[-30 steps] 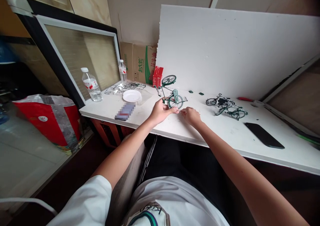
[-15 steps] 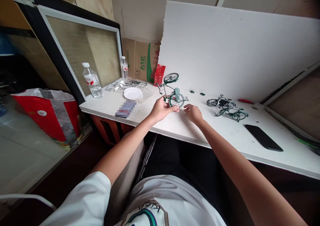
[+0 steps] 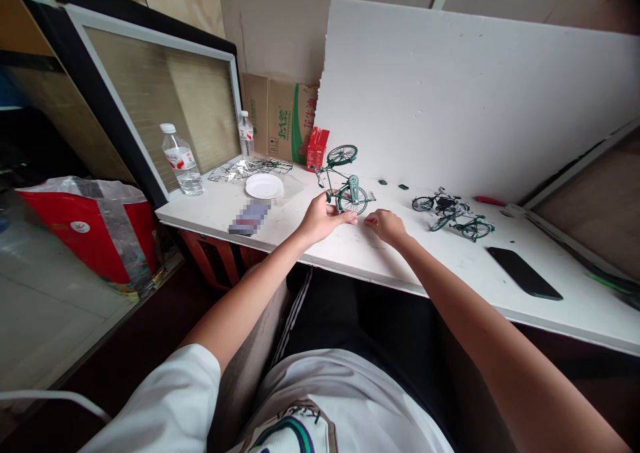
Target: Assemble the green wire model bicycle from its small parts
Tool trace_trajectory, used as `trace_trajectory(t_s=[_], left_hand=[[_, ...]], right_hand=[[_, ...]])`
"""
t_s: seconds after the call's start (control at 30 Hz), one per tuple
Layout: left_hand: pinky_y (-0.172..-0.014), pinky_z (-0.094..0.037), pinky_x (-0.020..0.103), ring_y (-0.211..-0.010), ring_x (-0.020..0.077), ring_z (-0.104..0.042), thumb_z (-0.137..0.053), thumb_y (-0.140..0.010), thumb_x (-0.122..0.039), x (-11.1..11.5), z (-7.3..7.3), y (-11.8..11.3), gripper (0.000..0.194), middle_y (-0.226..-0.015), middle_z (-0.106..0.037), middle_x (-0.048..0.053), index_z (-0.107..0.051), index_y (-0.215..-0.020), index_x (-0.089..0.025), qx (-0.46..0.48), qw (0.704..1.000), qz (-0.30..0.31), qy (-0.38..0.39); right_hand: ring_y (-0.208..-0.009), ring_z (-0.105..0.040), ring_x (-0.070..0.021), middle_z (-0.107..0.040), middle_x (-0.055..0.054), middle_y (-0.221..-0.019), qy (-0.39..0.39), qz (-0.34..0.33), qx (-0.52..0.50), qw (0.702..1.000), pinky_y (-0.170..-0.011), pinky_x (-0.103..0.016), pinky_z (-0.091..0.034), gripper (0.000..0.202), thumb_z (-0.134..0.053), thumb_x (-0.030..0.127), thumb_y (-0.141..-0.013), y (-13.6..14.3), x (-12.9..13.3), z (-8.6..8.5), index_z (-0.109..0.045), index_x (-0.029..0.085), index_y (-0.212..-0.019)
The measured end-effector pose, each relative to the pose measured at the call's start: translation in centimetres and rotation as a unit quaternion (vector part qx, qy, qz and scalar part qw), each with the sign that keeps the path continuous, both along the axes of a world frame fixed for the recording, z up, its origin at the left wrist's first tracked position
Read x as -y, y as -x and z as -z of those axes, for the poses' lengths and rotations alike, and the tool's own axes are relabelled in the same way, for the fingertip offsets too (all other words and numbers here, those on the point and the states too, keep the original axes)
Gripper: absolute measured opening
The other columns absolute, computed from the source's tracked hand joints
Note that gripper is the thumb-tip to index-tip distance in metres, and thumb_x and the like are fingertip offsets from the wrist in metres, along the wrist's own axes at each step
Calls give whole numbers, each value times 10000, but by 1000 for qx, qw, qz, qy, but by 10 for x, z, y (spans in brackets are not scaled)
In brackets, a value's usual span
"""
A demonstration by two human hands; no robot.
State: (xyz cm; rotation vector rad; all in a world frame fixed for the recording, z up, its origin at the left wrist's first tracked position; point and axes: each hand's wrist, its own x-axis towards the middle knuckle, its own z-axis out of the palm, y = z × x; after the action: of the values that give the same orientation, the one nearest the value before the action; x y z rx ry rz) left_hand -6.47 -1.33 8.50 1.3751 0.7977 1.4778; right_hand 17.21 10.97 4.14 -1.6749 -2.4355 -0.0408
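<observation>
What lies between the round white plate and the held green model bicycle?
Head view shows a clear, apparently plastic sheet nearer the plate, then white tabletop toward the bicycle.

green "北大荒" and red "花生油" are showing on the cardboard box (image 3: 281, 121); bottle labels (image 3: 181, 159) are staying too small to read

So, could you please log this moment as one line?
left hand: holding small green model bicycle; right hand: beside it, contents unclear

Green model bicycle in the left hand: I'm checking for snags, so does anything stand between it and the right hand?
Nothing visible does: the right hand sits just beside the green model bicycle, though the left hand grips it near the lower wheel.
</observation>
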Motion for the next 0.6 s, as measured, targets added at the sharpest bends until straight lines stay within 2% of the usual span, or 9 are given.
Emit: trace_trajectory(t_s=[0.13, 0.27, 0.4, 0.47, 0.6], left_hand=[[-939, -640, 471, -832, 269, -827, -965, -742, -380, 2, -2, 0, 613, -946, -823, 106, -588, -1173, -160, -7, 1000, -1, 2], [-961, -635, 486, -834, 269, -826, -967, -741, -383, 3, -2, 0, 623, -926, -819, 101, -592, -1185, -157, -14, 1000, 6, 2], [-975, -633, 501, -812, 260, -823, -968, -741, -384, 5, -3, -1, 637, -944, -817, 96, -591, -1200, -156, -11, 1000, 27, -2], [-984, -630, 512, -817, 263, -824, -971, -739, -385, 6, -4, -2, 635, -949, -817, 98, -589, -1191, -156, -4, 999, 37, 2], [-991, -625, 523, -846, 276, -828, -976, -732, -405, 8, -5, -4, 638, -955, -819, 105, -584, -1170, -155, 13, 998, 54, 14]], right_hand=[[-1084, -680, -267, -753, -116, -1233, -10, -30, 47, 998, -809, -325, -483, 300, -509, 303, -1066, 1, 0, 1, -785, 229, -1155], [-1219, -617, -303, -714, -187, -1265, -11, -66, 90, 994, -888, -355, -502, 327, -444, 301, -1103, 3, 0, 2, -730, 172, -1193], [-1328, -536, -326, -647, -233, -1387, -11, -76, 115, 990, -950, -384, -512, 359, -373, 272, -1119, 7, 1, 4, -634, 137, -1325], [-1336, -520, -330, -621, -244, -1420, -9, -75, 121, 990, -976, -392, -507, 363, -369, 261, -1116, 7, 2, 4, -595, 120, -1362], [-1288, -527, -336, -628, -261, -1377, -5, -75, 120, 990, -1053, -414, -461, 339, -430, 262, -1091, 3, 3, 6, -589, 70, -1321]])
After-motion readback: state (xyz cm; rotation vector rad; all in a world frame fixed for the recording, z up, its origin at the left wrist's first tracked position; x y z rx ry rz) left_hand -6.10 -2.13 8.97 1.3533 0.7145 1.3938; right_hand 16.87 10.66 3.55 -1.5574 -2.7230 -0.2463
